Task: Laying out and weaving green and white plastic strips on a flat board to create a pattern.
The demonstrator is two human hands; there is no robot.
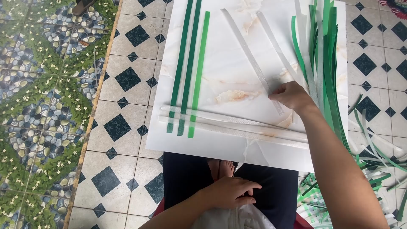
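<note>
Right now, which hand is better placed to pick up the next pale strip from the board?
Right. The right hand already rests on a white paper strip beside the strip pile on the marble-patterned board. The left hand lies back on the lap, off the board.

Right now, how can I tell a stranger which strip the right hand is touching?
Find the marble board on the tiled floor. Two white strips lie slanted across its upper middle; the right hand presses the lower end of the left white strip. Unlike the three green strips at the left, it is pale and slanted.
</note>
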